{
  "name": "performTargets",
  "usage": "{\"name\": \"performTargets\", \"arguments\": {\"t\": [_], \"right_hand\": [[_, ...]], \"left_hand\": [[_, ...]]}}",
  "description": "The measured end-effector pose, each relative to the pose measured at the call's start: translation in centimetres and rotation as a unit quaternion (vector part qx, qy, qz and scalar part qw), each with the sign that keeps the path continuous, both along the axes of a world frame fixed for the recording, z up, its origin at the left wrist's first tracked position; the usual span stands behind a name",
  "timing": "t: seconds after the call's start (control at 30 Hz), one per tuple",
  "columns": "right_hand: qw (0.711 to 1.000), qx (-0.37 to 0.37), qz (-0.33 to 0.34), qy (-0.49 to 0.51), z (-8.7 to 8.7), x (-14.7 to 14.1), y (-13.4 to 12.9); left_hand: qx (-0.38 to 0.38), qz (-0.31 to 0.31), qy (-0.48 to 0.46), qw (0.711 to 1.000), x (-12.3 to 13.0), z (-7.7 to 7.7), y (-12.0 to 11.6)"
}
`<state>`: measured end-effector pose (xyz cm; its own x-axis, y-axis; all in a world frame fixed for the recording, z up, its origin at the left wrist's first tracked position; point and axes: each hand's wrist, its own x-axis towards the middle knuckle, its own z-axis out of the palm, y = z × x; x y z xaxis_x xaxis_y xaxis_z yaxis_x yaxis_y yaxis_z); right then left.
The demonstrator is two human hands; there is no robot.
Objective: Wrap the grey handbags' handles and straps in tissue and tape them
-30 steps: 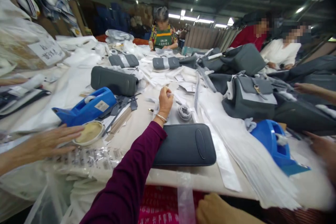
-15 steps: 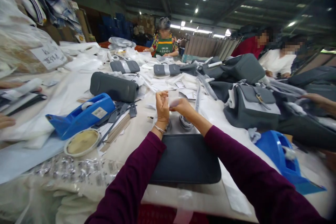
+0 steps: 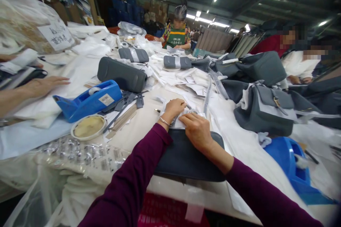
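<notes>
A dark flat-lying bag [image 3: 186, 159] rests at the table's front edge, before me. Just past its far edge my left hand [image 3: 174, 110] is closed, fingers curled over a wrapped bundle mostly hidden under them. My right hand [image 3: 197, 127] reaches over the bag, its fingertips pinched on a small white piece [image 3: 179, 123] beside the left fingers. Whether that piece is paper or tape I cannot tell. The hands almost touch. A thin gold-tipped item [image 3: 157, 110] pokes out left of them.
A blue tape dispenser [image 3: 89, 100] and a round tub [image 3: 88, 127] stand left, near grey strips [image 3: 128, 104]. Another blue dispenser [image 3: 289, 159] is right, below a grey buckled bag [image 3: 266, 108]. A co-worker's hand [image 3: 44, 87] reaches in from the left; other people work across the table.
My hands have come down from holding up the white piece to the bundle at the bag's far edge. A co-worker's arm has extended in at left. The view has shifted somewhat.
</notes>
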<state>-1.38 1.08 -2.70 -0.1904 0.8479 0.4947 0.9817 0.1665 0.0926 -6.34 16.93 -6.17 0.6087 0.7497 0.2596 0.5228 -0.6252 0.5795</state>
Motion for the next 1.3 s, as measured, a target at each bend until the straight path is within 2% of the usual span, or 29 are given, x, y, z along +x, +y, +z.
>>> {"name": "performTargets", "arguments": {"t": [0.13, 0.37, 0.53, 0.7, 0.9, 0.97, 1.03, 1.1, 1.17, 1.23, 1.3], "right_hand": [[0.997, -0.007, 0.057, -0.047, -1.0, -0.5, -1.8], [0.989, 0.001, 0.142, -0.048, -2.1, -0.8, -5.1], [0.986, 0.023, 0.162, -0.038, -2.7, -0.8, -7.0], [0.987, 0.013, 0.159, -0.030, -3.8, -1.2, -8.1], [0.991, -0.062, 0.115, -0.015, -6.0, -1.9, -10.1], [0.992, -0.073, 0.106, 0.001, -6.5, -2.2, -10.7], [0.992, -0.077, 0.101, 0.012, -6.8, -2.4, -11.1], [0.992, -0.074, 0.099, 0.021, -7.0, -2.5, -11.3], [0.992, -0.069, 0.102, 0.028, -7.2, -2.5, -11.3], [0.992, -0.063, 0.103, 0.034, -7.3, -2.5, -11.3], [0.992, -0.058, 0.103, 0.041, -7.3, -2.7, -11.1]], "left_hand": [[0.015, -0.013, 0.081, 0.997, 0.1, 0.2, -0.7], [0.032, -0.028, 0.153, 0.987, 1.1, -0.5, -1.0], [0.099, -0.026, 0.181, 0.978, 1.5, -1.2, -0.9], [0.126, -0.015, 0.187, 0.974, 1.6, -1.3, -1.3], [0.157, -0.005, 0.143, 0.977, 2.0, -1.9, -1.9], [0.153, 0.001, 0.098, 0.983, 2.2, -1.4, -1.6], [0.128, 0.002, 0.028, 0.991, 2.0, -0.2, -1.3], [0.096, -0.018, -0.051, 0.994, 1.2, 1.3, -1.6], [0.079, -0.076, -0.107, 0.988, -0.7, 2.6, -3.0], [0.089, -0.155, -0.116, 0.977, -3.5, 2.7, -5.7], [0.112, -0.219, -0.088, 0.965, -6.7, 1.6, -8.8]]}}
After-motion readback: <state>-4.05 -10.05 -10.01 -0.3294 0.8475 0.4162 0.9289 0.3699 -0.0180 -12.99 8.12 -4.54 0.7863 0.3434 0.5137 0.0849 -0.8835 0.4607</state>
